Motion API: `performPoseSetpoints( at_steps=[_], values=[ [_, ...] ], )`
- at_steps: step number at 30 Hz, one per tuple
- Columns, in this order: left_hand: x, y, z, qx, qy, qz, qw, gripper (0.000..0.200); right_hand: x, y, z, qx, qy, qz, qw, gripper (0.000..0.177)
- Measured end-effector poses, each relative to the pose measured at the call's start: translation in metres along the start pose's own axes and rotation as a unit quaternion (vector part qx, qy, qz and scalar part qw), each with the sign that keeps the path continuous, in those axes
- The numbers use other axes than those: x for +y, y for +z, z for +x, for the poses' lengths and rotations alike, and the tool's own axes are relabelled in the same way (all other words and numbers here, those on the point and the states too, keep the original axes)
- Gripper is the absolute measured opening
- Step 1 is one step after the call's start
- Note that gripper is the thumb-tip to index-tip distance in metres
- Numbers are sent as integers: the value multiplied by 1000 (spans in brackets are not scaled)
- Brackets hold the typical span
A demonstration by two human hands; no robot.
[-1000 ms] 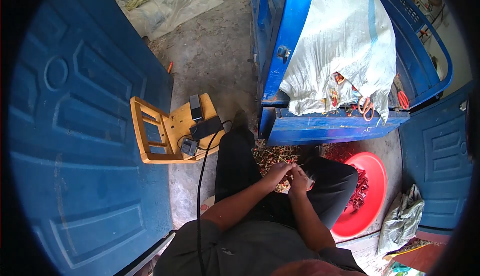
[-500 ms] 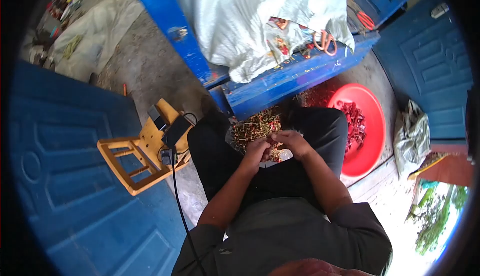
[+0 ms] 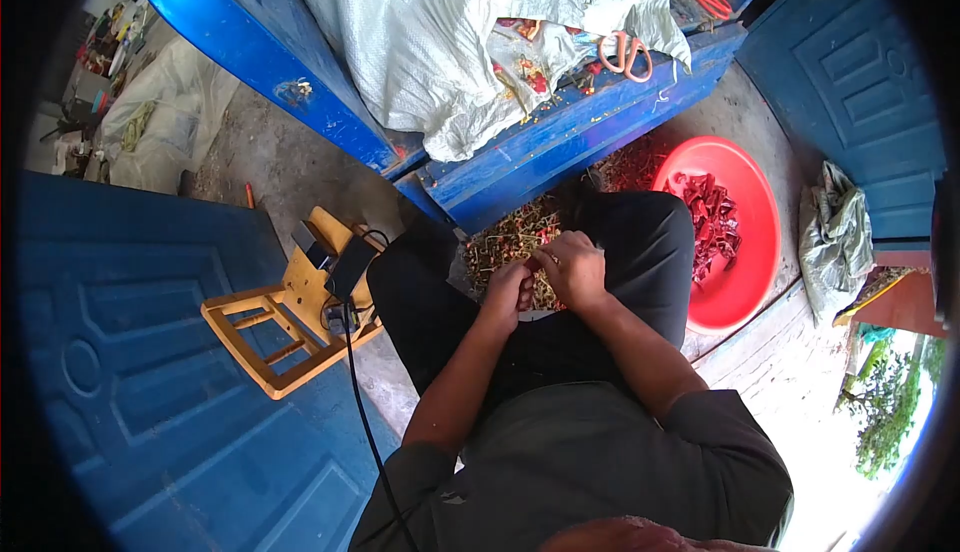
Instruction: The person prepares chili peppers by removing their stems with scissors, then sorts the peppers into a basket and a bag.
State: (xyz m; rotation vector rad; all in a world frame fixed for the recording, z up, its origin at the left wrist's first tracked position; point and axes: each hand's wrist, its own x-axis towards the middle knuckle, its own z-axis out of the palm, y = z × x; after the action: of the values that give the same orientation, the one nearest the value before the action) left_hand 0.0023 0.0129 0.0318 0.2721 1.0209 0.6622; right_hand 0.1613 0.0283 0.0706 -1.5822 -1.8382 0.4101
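Note:
I sit with dark trousers over my knees. My left hand and my right hand meet in front of my lap, fingers closed together on a small red chili pinched between them. Just beyond the hands lies a heap of yellowish stems and red bits on the ground between my legs. A red plastic basin with several dried red chilies stands on the ground to my right.
A blue cart carries a white woven sack spilling chilies, with orange scissors on its edge. A small wooden stool holding dark devices and a black cable stands at my left. Blue doors flank both sides.
The view has swung, so the cart and basin sit differently in frame. My hands stayed together in front of my lap, shifting slightly toward the stem heap.

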Motion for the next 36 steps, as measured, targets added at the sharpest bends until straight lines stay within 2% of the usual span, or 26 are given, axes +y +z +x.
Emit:
performPoseSetpoints(
  at_steps=[2,4,6,8,9,10,12,14,16,17,19,20,22,23,24,25,26,27,28,30,32,34,36],
  values=[
    [-3,-3,3,-3,2,-30,1000,16,-4,-3,-2,20,6,11,1000,14],
    [-7,-4,6,3,6,-7,1000,15,-2,-2,-6,-16,51,54,997,15],
    [-10,-7,-1,20,12,1,1000,15,-13,-10,-8,-62,27,87,994,13],
    [-8,-7,-8,15,49,3,999,18,-25,-10,-14,-63,36,185,980,13],
    [-9,-9,-12,-1,74,22,997,19,-20,-4,-17,-79,87,232,966,14],
    [-11,-15,-9,-31,49,-45,997,17,-11,1,-19,-93,140,271,948,16],
    [-4,-12,-11,-34,42,-26,998,15,14,10,-23,-145,273,370,876,18],
    [10,-1,-16,-53,57,-34,996,14,2,-4,-5,-137,399,457,783,20],
    [14,0,-8,-71,67,-40,994,15,13,2,2,-106,445,558,692,23],
    [15,0,0,-73,69,-54,993,15,16,8,5,-111,448,560,689,23],
    [10,-1,15,-65,69,-57,994,15,20,15,11,-82,498,587,634,25],
    [11,0,18,-61,68,-56,994,15,30,23,10,-84,499,589,630,25],
    [13,1,18,-11,24,-84,996,13,49,39,6,-115,391,364,838,29],
    [15,1,18,-1,17,-87,996,13,52,41,6,-119,349,266,891,28],
    [18,-1,18,2,17,-84,996,13,53,43,5,-120,350,270,889,28],
    [21,-4,16,-23,15,-96,995,14,40,38,13,-48,236,142,960,25],
    [22,-6,13,-50,10,-109,993,16,33,31,18,25,114,5,993,22],
    [23,-14,13,-61,28,-95,993,19,36,26,22,22,203,65,977,11],
    [22,-21,17,-9,27,-125,992,17,39,26,29,25,205,59,977,11],
    [23,-15,7,70,21,-161,984,12,49,12,23,-72,220,148,962,15],
    [26,-18,4,2,17,-87,996,1,55,6,9,-182,164,43,969,25],
    [30,-4,-1,-2,35,-87,996,7,71,12,-15,-123,50,-10,991,27],
    [25,-3,0,-24,31,-86,996,12,51,-3,-12,-144,59,11,988,26]
  ],
)
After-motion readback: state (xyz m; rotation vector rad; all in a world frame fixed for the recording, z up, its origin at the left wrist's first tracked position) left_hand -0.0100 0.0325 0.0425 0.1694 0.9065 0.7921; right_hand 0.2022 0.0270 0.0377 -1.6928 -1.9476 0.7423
